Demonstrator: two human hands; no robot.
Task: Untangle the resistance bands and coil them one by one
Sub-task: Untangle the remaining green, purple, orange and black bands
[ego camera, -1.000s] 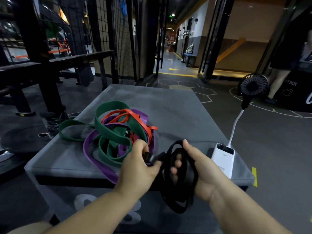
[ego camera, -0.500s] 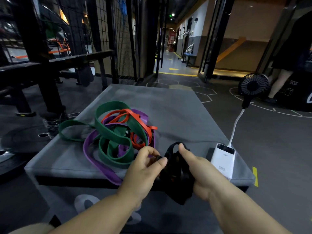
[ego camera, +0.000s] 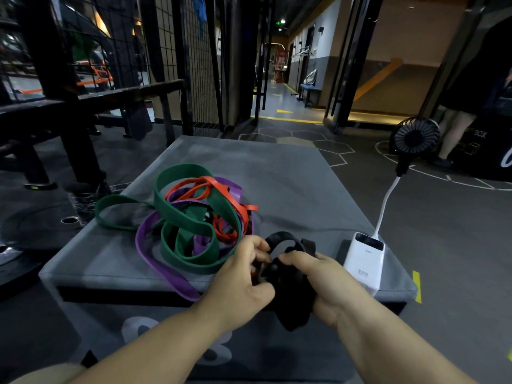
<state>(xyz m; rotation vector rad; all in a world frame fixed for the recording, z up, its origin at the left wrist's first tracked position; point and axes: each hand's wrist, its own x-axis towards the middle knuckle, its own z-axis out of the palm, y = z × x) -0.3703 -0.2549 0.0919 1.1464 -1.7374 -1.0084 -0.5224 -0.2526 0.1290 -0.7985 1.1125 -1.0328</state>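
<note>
Head view: black band (bunched) gripped between both hands.

A white power bank lies at the grey surface's right edge, its stalk carrying a black fan. A person's legs stand far right.

Dim overall. I note warm light on the far wall and a ceiling lamp ahead. The black band loses detail. Frame edges bow; centre sharp.
</note>
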